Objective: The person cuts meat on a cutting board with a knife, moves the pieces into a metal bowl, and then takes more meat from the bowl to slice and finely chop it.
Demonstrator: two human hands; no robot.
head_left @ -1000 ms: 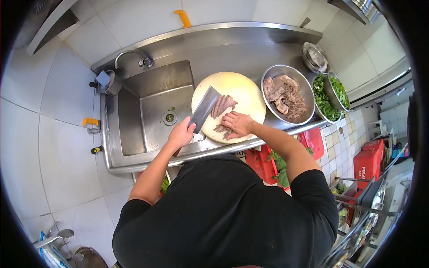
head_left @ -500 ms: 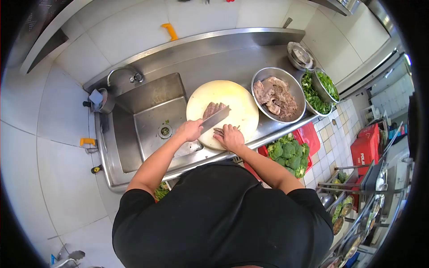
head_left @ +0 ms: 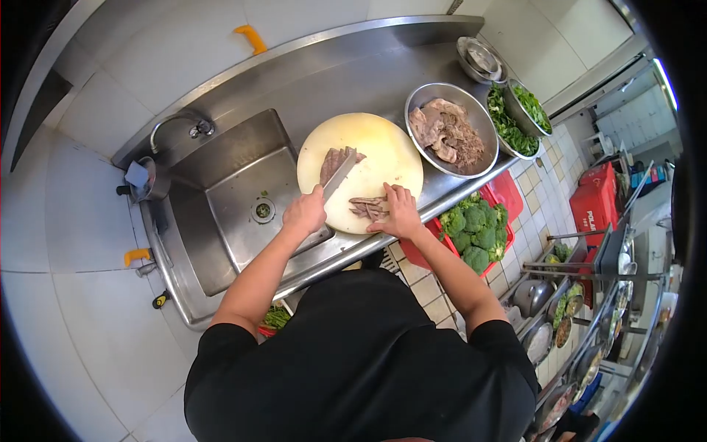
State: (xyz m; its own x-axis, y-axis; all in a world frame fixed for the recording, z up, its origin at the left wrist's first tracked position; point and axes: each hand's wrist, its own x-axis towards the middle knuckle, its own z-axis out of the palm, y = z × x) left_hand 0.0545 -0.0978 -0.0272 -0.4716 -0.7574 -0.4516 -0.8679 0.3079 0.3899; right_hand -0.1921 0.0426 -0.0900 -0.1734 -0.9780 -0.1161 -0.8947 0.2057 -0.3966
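Note:
My left hand (head_left: 305, 213) is closed round the handle of a cleaver (head_left: 339, 177). Its blade stands slanted on a round, pale chopping board (head_left: 368, 136), along the right side of a piece of cooked meat (head_left: 335, 160). Cut meat strips (head_left: 367, 208) lie in a loose pile on the front right of the board. Beside that pile, my right hand (head_left: 401, 214) rests on the board with thumb and fingers apart, the fingertips at the edge of the strips.
Left of the board is a steel sink (head_left: 221, 193) with a tap (head_left: 177, 129). To the right stand a steel bowl of cooked meat (head_left: 453, 132) and bowls of leafy greens (head_left: 508, 121). Below the counter edge, broccoli (head_left: 479, 232) fills a red crate. Shelves with several bowls line the right.
The cleaver has moved left, away from the strips, and turned steeper against the meat piece. My right hand has spread and shifted right, uncovering the strips. The whole view has shifted slightly.

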